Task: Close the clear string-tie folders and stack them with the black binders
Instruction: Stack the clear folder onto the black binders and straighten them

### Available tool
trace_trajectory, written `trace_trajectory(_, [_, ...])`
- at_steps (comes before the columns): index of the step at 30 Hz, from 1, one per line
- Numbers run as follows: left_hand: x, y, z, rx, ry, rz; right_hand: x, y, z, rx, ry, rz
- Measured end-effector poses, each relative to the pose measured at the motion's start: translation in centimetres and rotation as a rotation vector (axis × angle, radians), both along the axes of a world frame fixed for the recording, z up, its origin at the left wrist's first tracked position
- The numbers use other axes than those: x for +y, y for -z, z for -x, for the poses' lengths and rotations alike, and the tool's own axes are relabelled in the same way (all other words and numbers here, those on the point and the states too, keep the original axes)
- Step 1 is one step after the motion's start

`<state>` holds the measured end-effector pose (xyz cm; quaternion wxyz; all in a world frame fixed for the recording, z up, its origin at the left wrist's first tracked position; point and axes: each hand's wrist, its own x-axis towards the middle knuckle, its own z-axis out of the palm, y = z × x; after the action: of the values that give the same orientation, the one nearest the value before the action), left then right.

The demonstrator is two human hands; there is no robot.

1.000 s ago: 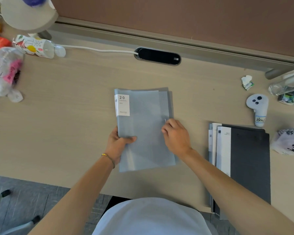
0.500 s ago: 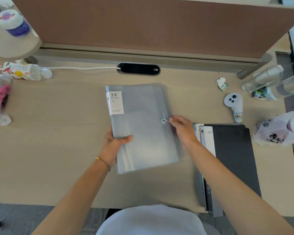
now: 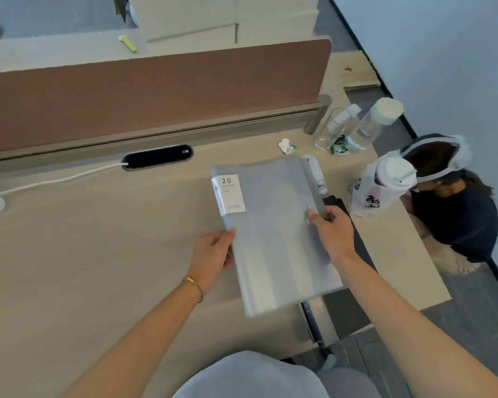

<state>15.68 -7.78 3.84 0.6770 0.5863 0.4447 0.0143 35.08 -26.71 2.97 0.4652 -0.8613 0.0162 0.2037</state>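
Note:
A clear grey string-tie folder point(image 3: 273, 234) with a white "20 pockets" label is held above the desk, over the right side. My left hand point(image 3: 213, 254) grips its left edge near the lower corner. My right hand point(image 3: 328, 228) pinches its right edge by the string button. The black binders point(image 3: 342, 311) lie beneath it at the desk's right front; the folder and my right arm hide most of the stack.
A white controller point(image 3: 316, 173), a printed bag with a lidded cup point(image 3: 383, 185), clear bottles point(image 3: 357, 127) and a crumpled wrapper point(image 3: 286, 145) crowd the desk's right rear. A brown partition point(image 3: 156, 96) runs along the back, with a black cable port point(image 3: 158, 157). Another person point(image 3: 454, 208) sits past the right edge.
Both hands have carried the folder rightward, now over the black binders. The view has swung to the right, showing the desk's end and a person beyond it.

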Motion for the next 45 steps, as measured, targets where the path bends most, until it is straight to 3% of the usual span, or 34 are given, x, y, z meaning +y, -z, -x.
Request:
trace_trajectory(9, [-9.3,0.7,-3.9,0.116,0.182,-0.029,-10.3,2.0,-2.5,0.007,0.073,0.194])
trace_trajectory(18, [-13.2,3.2,-6.0,0.382,0.208,-0.128,-13.3,7.8,-4.5,0.036,-0.029,0.416])
trace_trajectory(24, [-14.3,4.5,-7.8,0.297,-0.174,0.434,-12.5,8.2,-5.6,0.048,-0.057,0.449])
trace_trajectory(31, [-14.3,4.8,-9.5,0.270,-0.340,0.504,-10.8,6.9,-5.8,0.113,-0.088,0.481])
trace_trajectory(37, [-12.3,5.9,-8.1,0.268,-0.196,0.498,-10.6,6.7,-5.8,0.161,-0.145,0.486])
trace_trajectory(41, [-10.7,3.7,-8.2,0.148,-0.164,0.339,-10.6,6.9,-4.9,0.237,-0.120,0.369])
trace_trajectory(45, [-8.8,0.7,-7.7,0.020,-0.033,0.143,-9.9,4.6,-4.1,0.457,0.187,-0.139])
